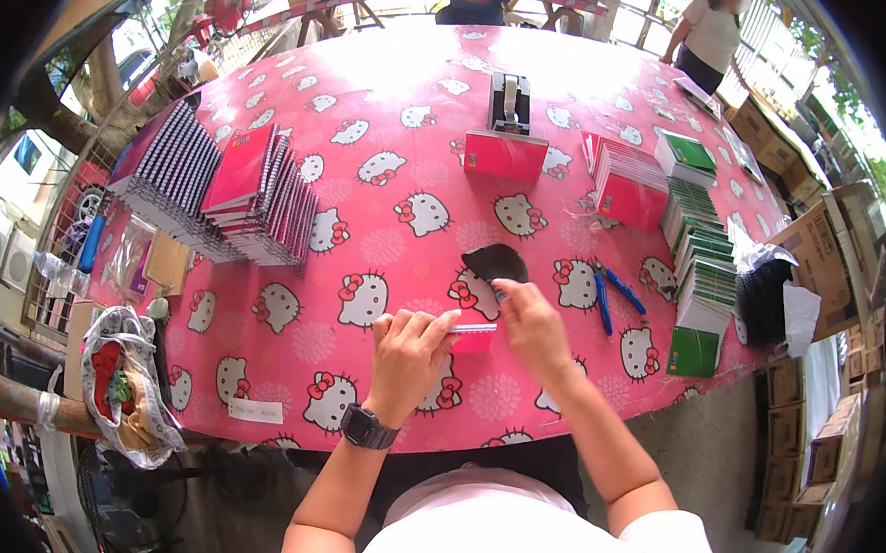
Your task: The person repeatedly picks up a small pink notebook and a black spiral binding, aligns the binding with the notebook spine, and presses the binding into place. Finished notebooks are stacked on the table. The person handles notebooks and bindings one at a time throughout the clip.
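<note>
Near the table's front edge, my left hand [409,360], with a dark watch on its wrist, grips a small red notebook [475,340] whose pale page edge faces up. My right hand [533,326] is just to the right, its fingers pinched together at the near end of a dark, fan-shaped bundle [497,263]. What those fingertips hold is too small to make out. Blue-handled cutting pliers [610,295] lie on the table to the right of my right hand.
Spiral-bound notebooks stand in stacks [262,202] at left. A tape dispenser [510,105] stands behind a red notebook [504,157]. To the right are red notebooks [628,186], green notebooks [695,352] and a black bundle [767,304]. A cloth bag [127,385] hangs at the left edge.
</note>
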Demonstrator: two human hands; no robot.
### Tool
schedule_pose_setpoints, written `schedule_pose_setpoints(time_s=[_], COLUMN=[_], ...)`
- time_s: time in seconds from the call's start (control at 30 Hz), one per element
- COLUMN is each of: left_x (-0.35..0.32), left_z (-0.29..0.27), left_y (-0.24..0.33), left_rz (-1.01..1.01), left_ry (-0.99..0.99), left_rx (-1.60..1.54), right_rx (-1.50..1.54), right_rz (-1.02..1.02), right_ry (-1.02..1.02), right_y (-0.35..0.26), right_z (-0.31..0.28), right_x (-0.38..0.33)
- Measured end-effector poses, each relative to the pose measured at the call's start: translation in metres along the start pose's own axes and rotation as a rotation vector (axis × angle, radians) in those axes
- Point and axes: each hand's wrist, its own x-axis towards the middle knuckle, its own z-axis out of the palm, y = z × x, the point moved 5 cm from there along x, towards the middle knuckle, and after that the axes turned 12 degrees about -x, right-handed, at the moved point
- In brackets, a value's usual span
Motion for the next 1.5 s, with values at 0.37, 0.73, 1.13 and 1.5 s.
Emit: schedule_pose_setpoints(time_s=[0.37, 0.73, 1.13, 1.5], left_x=[-0.003, 0.001, 0.001, -0.001], left_z=[0.000, -0.002, -0.001, 0.001], left_y=[-0.005, -0.003, -0.004, 0.000], left_rz=[0.015, 0.012, 0.002, -0.003], left_ry=[0.052, 0.018, 0.033, 0.090], left_rx=[-0.010, -0.048, -0.025, 0.029], right_rx=[0.283, 0.156, 0.188, 0.290], right_rz=[-0.124, -0.379, -0.415, -0.346], right_ry=[-0.193, -0.157, -0.185, -0.347], right_y=[0.006, 0.000, -0.003, -0.002], right_z=[-0.018, -0.025, -0.030, -0.024], right_x=[-0.003, 0.004, 0.005, 0.001])
